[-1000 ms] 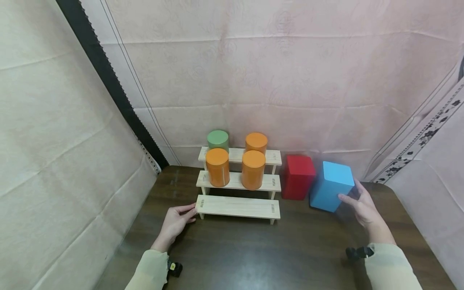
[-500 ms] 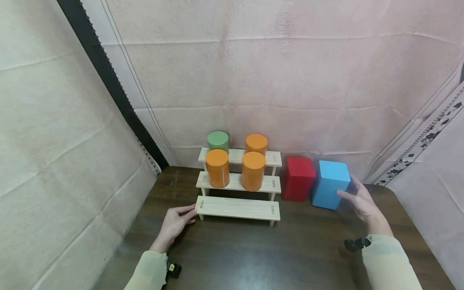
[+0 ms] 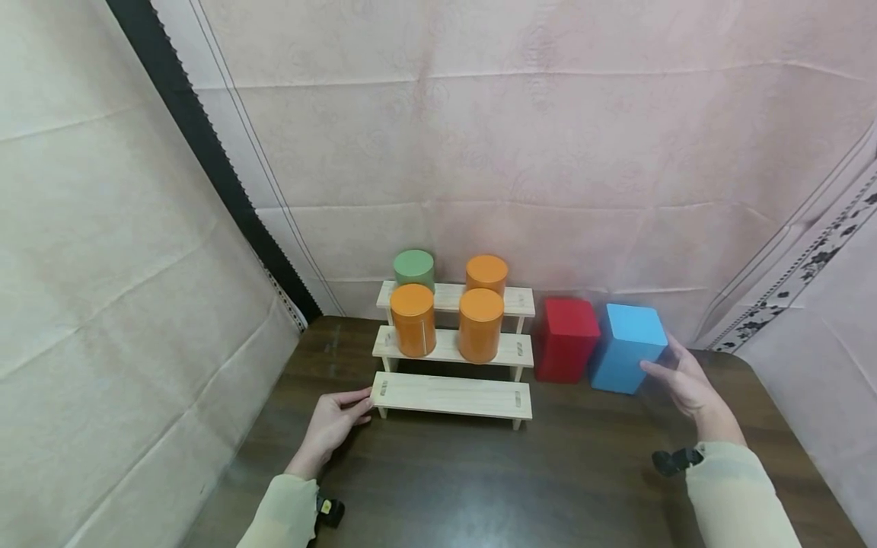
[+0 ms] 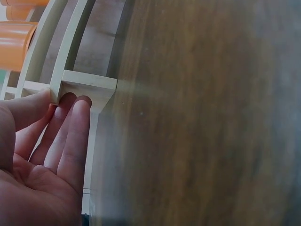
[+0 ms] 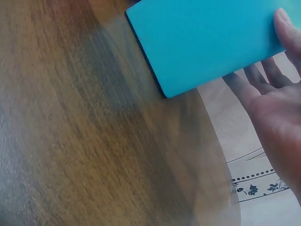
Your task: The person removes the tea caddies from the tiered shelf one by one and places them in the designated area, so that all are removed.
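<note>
My left hand (image 3: 329, 426) pinches the left end of the lowest step of a pale wooden three-step display stand (image 3: 452, 394). In the left wrist view, the thumb (image 4: 35, 106) lies on top of the step's end and the other fingers reach beneath it. On the right, my right hand (image 3: 692, 392) grips a blue box (image 3: 625, 354) at its right side, thumb on the front face. A red box (image 3: 566, 342) stands just left of the blue one. Whether the blue box's base fully touches the table is hard to tell.
Two orange cylinders (image 3: 413, 323) stand on the middle step. On the top step are a green cylinder (image 3: 414, 266) and another orange cylinder (image 3: 486, 272). Pale cloth (image 3: 548, 152) hangs behind and beside the dark wooden table (image 3: 473, 487).
The blue box has shifted a little left, closer to the red box, and turned slightly with my right hand on it. My left hand has kept its hold on the stand.
</note>
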Tool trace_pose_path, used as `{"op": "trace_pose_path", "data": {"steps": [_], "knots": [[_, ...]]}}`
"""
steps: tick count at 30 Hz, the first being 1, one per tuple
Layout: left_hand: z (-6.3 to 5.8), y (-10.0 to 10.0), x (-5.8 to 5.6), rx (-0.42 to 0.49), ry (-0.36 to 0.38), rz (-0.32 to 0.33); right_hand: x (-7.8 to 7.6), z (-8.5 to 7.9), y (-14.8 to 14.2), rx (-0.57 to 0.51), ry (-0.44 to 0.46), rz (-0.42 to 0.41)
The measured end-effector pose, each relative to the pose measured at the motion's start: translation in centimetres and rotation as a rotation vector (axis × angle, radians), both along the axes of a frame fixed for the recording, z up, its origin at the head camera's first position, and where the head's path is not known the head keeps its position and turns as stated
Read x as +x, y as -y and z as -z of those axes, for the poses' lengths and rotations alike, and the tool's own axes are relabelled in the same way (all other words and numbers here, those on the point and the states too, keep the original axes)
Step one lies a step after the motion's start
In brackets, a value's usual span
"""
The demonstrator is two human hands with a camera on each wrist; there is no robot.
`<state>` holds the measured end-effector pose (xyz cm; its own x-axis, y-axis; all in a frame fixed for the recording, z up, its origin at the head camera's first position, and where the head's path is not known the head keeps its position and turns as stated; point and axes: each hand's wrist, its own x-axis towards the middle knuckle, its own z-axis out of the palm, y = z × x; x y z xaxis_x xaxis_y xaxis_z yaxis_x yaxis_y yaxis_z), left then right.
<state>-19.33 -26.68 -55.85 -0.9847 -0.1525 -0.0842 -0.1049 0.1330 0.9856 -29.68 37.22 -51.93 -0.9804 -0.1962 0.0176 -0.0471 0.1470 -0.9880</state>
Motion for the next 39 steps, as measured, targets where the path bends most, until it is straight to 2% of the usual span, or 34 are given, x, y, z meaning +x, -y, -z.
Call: {"op": "trace_pose_path", "data": {"steps": [8, 23, 39], "knots": [[0.05, 0.0, -0.13, -0.002, 0.004, -0.009, -0.11, 0.18, 0.07, 0.043, 0.002, 0.004], [0.18, -0.11, -0.09, 0.008, 0.005, -0.021, 0.05, 0.5, 0.41, -0.048, 0.006, -0.022], [0.46, 0.01, -0.17, 0.0, -0.004, -0.014, 0.24, 0.4, 0.53, 0.002, 0.012, 0.032]]}}
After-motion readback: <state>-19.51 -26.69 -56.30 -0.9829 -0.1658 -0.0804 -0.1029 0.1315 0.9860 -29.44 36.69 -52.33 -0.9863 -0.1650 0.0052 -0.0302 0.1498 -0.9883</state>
